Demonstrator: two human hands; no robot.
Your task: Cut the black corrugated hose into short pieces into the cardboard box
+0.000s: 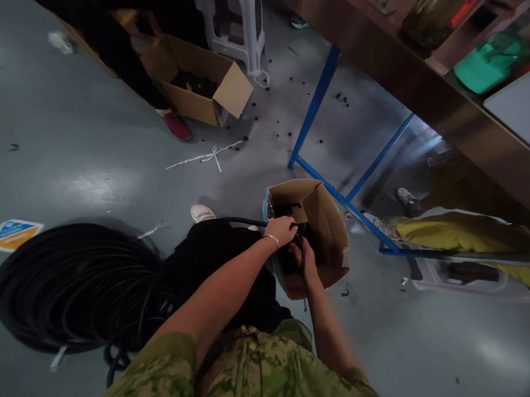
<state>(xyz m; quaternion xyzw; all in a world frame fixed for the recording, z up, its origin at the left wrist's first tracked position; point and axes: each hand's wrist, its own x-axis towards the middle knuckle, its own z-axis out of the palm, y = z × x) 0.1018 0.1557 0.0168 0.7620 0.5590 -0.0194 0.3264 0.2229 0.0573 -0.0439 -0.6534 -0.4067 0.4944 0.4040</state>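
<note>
My left hand is closed around a black hose that runs in from the left across my legs. Just below and to the right, my right hand is closed on a slim dark thing, too dim to name. Both hands are close together over an open cardboard box with small dark pieces inside. Beside my legs on the left, a large coil of the same black hose lies on the floor.
Another cardboard box with dark pieces stands by a seated person's leg. A white plastic stool is behind it. At the right is a table with blue legs. Small black bits and white string lie on the floor.
</note>
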